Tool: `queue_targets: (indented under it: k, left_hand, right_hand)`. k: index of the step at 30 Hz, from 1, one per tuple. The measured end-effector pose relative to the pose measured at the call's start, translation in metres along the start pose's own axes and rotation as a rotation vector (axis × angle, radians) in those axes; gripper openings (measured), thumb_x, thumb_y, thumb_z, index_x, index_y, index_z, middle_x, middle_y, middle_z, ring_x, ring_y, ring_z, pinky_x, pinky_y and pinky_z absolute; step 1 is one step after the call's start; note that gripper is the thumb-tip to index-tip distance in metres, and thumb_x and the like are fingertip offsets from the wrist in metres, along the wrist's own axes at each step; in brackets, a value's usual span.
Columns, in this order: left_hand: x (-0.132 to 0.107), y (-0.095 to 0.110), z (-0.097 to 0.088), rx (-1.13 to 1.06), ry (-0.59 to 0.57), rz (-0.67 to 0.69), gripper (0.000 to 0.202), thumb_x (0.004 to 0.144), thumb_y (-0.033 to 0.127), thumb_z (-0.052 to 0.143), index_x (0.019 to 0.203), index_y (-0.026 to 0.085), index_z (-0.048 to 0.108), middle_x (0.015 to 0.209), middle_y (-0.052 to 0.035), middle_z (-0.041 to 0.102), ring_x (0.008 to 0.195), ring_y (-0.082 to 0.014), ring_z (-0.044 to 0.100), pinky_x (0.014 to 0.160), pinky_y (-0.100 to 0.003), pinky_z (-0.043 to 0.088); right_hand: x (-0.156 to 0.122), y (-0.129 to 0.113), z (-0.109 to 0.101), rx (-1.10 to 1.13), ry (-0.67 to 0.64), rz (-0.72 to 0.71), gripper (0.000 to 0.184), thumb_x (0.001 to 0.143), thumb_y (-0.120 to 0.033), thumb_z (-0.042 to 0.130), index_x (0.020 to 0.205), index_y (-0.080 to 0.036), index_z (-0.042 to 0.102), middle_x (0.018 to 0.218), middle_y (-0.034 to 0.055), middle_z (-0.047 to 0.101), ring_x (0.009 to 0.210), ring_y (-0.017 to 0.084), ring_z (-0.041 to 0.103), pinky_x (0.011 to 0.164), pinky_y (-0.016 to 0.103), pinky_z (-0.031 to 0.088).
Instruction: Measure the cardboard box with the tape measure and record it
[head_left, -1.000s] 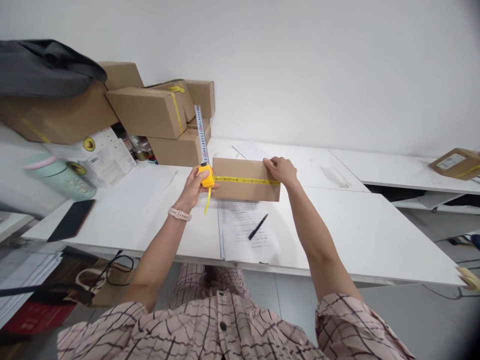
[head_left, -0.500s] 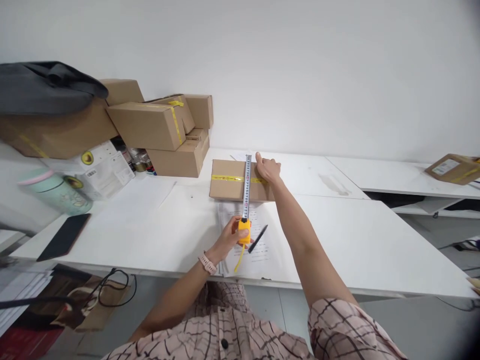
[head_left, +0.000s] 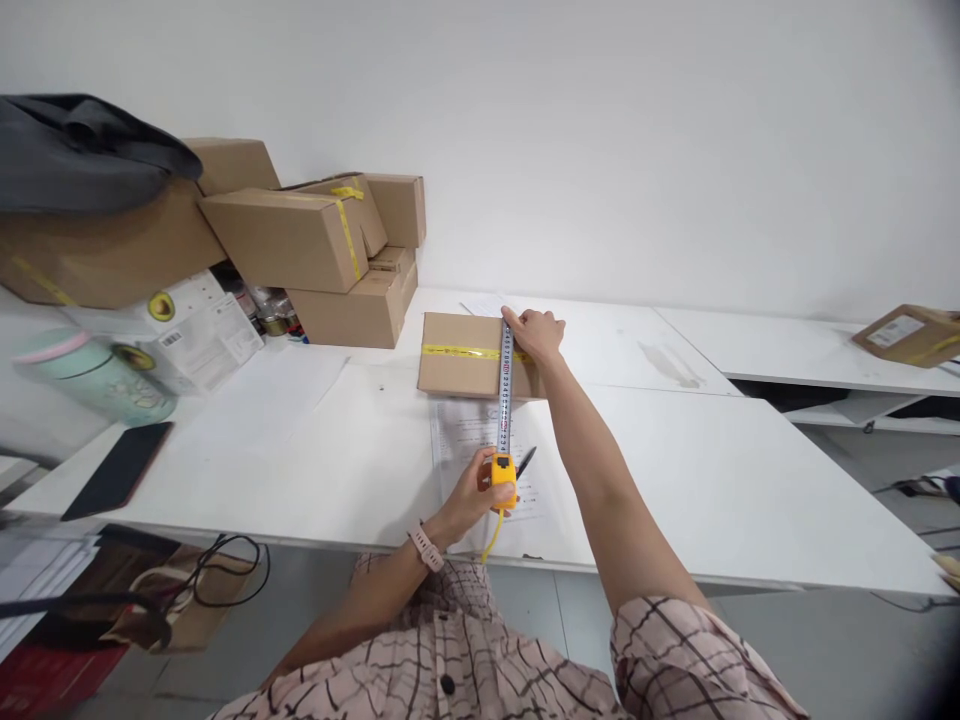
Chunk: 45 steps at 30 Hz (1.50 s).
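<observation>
A flat cardboard box (head_left: 459, 355) with a yellow tape stripe lies on the white table (head_left: 712, 470). My left hand (head_left: 472, 492) grips a yellow tape measure (head_left: 503, 468) near the table's front edge. Its white blade (head_left: 505, 390) runs away from me across the box's right part. My right hand (head_left: 534, 332) rests on the box's far right corner, fingers curled over the blade's end at the back edge. A printed sheet (head_left: 480, 450) and a black pen (head_left: 526, 461) lie under the blade, just in front of the box.
Stacked cardboard boxes (head_left: 315, 240) stand at the back left, with a grey bag (head_left: 82, 150) on top. A green bottle (head_left: 97, 375), a white avocado-marked package (head_left: 187, 330) and a black phone (head_left: 116, 470) lie at the left. Another box (head_left: 907, 332) sits far right.
My left hand brought the tape measure from the box's left end down to the table's front, and the blade now lies front to back over the box. My right hand shifted to the far edge.
</observation>
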<state>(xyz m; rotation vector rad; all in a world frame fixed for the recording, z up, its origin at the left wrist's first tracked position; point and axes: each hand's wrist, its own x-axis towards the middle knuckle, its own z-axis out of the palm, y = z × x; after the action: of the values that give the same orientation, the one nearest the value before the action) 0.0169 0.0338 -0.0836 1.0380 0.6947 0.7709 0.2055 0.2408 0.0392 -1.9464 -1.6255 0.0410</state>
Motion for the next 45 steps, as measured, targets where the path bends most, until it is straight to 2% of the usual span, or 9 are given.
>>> queue_targets:
  k: [12,16,20,24,28,34,39,43,45]
  left_hand:
    - [0.008,-0.011,-0.006,-0.006,0.003,-0.034,0.075,0.073,0.039,0.084,0.132,0.024,0.042,0.114,-0.0089,0.063,0.091,-0.0210,0.069,0.073,-0.034,0.056]
    - [-0.010,-0.003,-0.013,-0.044,-0.021,0.024,0.071,0.074,0.040,0.084,0.131,0.025,0.043,0.117,-0.0093,0.064,0.097,-0.0223,0.069,0.090,-0.040,0.053]
    - [-0.043,-0.008,-0.027,0.020,-0.014,0.022,0.076,0.073,0.040,0.085,0.134,0.028,0.041,0.126,-0.0116,0.060,0.107,-0.0274,0.067,0.086,-0.039,0.054]
    - [-0.066,-0.025,-0.039,0.048,0.011,-0.023,0.077,0.069,0.040,0.086,0.132,0.027,0.043,0.118,-0.0095,0.060,0.101,-0.0252,0.067,0.082,-0.037,0.054]
    - [-0.069,-0.032,-0.041,0.120,-0.001,-0.061,0.076,0.067,0.033,0.085,0.131,0.025,0.044,0.111,-0.0067,0.061,0.098,-0.0234,0.065,0.080,-0.037,0.053]
    - [-0.066,-0.029,-0.042,0.196,-0.047,-0.031,0.071,0.067,0.023,0.081,0.128,0.023,0.044,0.111,-0.0057,0.061,0.094,-0.0194,0.062,0.083,-0.035,0.051]
    - [-0.068,-0.029,-0.042,0.227,-0.050,-0.016,0.069,0.069,0.025,0.080,0.129,0.024,0.045,0.107,-0.0052,0.062,0.091,-0.0197,0.062,0.078,-0.034,0.052]
    - [-0.070,-0.024,-0.039,0.284,-0.020,-0.024,0.070,0.066,0.025,0.081,0.128,0.023,0.047,0.103,-0.0038,0.062,0.086,-0.0181,0.061,0.076,-0.033,0.051]
    - [-0.070,-0.021,-0.039,0.310,-0.021,-0.025,0.070,0.066,0.026,0.082,0.128,0.023,0.048,0.101,-0.0027,0.062,0.085,-0.0177,0.061,0.076,-0.033,0.051]
  right_hand:
    - [-0.001,0.002,0.006,-0.021,0.034,-0.009,0.071,0.094,-0.072,0.028,0.088,-0.016,0.071,0.098,0.0200,0.071,0.109,0.038,0.054,0.100,0.058,0.033]
    - [-0.001,0.007,0.003,0.019,0.025,-0.031,0.076,0.099,-0.065,0.012,0.096,-0.017,0.071,0.108,0.0208,0.070,0.118,0.039,0.050,0.104,0.061,0.027]
    - [-0.008,0.006,0.004,0.008,0.046,-0.061,0.072,0.096,-0.070,0.022,0.097,-0.016,0.070,0.110,0.0202,0.068,0.117,0.039,0.049,0.104,0.060,0.027]
    - [-0.036,0.003,0.007,-0.048,0.174,-0.083,0.066,0.096,-0.068,0.028,0.099,-0.016,0.069,0.106,0.0178,0.066,0.113,0.037,0.049,0.103,0.056,0.029]
    - [-0.079,0.009,0.012,-0.086,0.278,-0.120,0.055,0.099,-0.058,0.028,0.102,-0.020,0.068,0.106,0.0152,0.066,0.111,0.034,0.048,0.103,0.053,0.029]
    - [-0.124,0.026,0.035,-0.084,0.273,-0.085,0.050,0.100,-0.044,0.023,0.112,-0.022,0.067,0.120,0.0144,0.064,0.117,0.033,0.048,0.108,0.053,0.025]
    - [-0.134,0.031,0.048,0.104,0.171,-0.064,0.059,0.100,-0.045,0.016,0.120,-0.023,0.066,0.134,0.0114,0.061,0.128,0.031,0.046,0.115,0.053,0.022]
    - [-0.126,0.021,0.021,0.456,0.162,0.115,0.081,0.099,-0.053,-0.005,0.120,-0.023,0.068,0.120,0.0121,0.068,0.120,0.030,0.056,0.106,0.050,0.038]
    - [-0.121,0.012,0.002,0.645,0.103,0.102,0.079,0.098,-0.062,0.001,0.120,-0.024,0.067,0.114,0.0109,0.070,0.109,0.026,0.062,0.094,0.043,0.047]
